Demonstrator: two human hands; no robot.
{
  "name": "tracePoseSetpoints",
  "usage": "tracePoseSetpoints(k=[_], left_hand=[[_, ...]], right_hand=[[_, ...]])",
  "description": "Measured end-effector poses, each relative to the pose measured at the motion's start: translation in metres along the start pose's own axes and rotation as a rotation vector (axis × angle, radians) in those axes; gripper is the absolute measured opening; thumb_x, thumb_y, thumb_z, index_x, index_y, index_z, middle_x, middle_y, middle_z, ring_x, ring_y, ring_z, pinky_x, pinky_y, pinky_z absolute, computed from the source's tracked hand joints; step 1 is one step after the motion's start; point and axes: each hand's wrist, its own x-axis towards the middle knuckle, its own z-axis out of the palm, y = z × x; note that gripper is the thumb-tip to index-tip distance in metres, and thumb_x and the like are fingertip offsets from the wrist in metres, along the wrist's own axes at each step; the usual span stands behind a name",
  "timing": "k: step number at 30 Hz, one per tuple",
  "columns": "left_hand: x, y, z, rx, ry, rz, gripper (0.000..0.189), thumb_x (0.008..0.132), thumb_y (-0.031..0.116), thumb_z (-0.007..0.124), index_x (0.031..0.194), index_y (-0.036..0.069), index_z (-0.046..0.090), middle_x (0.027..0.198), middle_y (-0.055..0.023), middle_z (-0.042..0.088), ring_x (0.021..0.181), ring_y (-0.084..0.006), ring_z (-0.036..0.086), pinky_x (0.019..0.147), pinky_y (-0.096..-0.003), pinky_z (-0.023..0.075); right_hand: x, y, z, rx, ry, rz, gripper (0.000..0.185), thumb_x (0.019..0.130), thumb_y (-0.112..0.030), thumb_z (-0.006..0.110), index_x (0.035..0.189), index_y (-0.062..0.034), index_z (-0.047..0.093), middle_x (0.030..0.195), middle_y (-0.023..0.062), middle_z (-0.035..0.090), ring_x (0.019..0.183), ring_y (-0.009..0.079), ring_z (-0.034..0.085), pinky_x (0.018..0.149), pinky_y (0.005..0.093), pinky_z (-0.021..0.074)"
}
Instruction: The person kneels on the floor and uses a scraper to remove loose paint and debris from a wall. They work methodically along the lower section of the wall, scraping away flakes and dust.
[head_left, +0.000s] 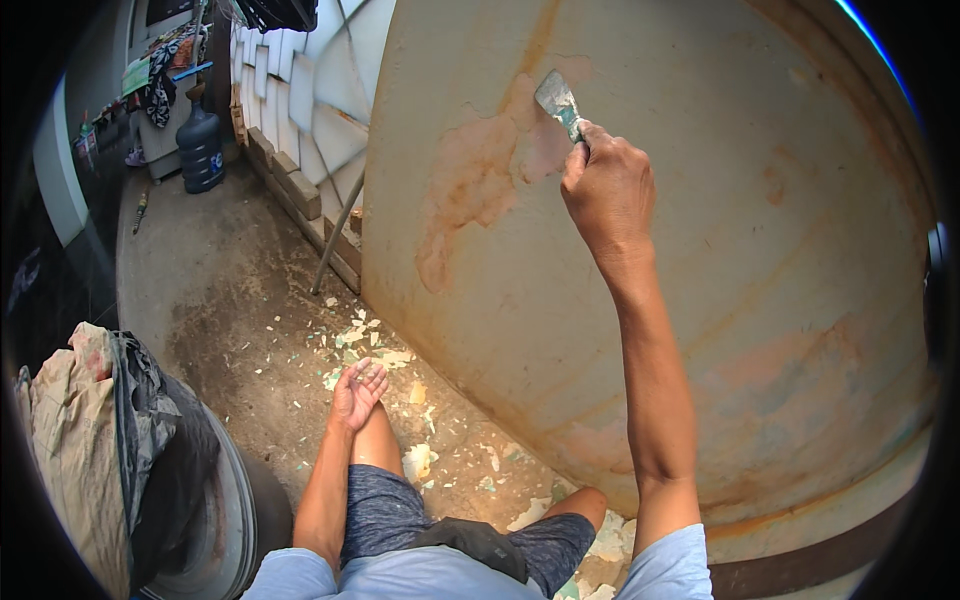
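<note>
My right hand (611, 184) grips the handle of a paint scraper (556, 94), its blade tip lying over the edge of a bare pinkish patch on a large painted surface (712, 187). Around the blade the paint is peeled, with rust-coloured stains running down. My left hand (362, 394) is held palm up with its fingers apart, near my knee, and holds nothing. Paint flakes (356, 337) lie scattered on the concrete floor below the surface. Whether the blade touches the surface cannot be told.
At the lower left stands a large round container (259, 517) with paper and plastic sacks (82, 442). A metal rod (337, 232) leans near bricks (296, 184). Farther back are a blue water jug (200, 146) and a cloth-draped piece of furniture (160, 139).
</note>
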Motion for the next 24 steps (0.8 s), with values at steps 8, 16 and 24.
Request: tracePoseSetpoints(k=[8,16,24], left_hand=[[-0.001,-0.001,0.003,-0.022,0.002,-0.006,0.061,0.089,0.031,0.060,0.136,0.003,0.034,0.122,-0.0184,0.051,0.112,-0.0281,0.054,0.098,-0.0445,0.0461],[-0.005,-0.002,0.001,-0.024,-0.035,-0.002,0.065,0.090,0.033,0.060,0.138,0.001,0.031,0.124,-0.0178,0.051,0.113,-0.0279,0.054,0.099,-0.0442,0.0447],[-0.006,-0.006,0.009,-0.001,-0.051,0.011,0.057,0.091,0.031,0.057,0.135,0.001,0.036,0.122,-0.0207,0.052,0.112,-0.0301,0.055,0.100,-0.0449,0.0444]], right_hand=[[0.009,-0.005,0.012,-0.023,-0.031,-0.032,0.029,0.082,-0.010,0.057,0.108,-0.0027,0.067,0.075,0.0174,0.065,0.068,0.0303,0.064,0.065,0.0405,0.0509],[-0.044,-0.007,0.040,0.026,-0.067,0.014,0.029,0.083,-0.012,0.057,0.110,-0.0043,0.066,0.073,0.0158,0.062,0.069,0.0309,0.063,0.064,0.0419,0.0515],[-0.020,-0.022,0.067,0.027,-0.074,-0.098,0.030,0.084,-0.009,0.056,0.111,0.0019,0.062,0.073,0.0165,0.059,0.064,0.0315,0.065,0.055,0.0404,0.0531]])
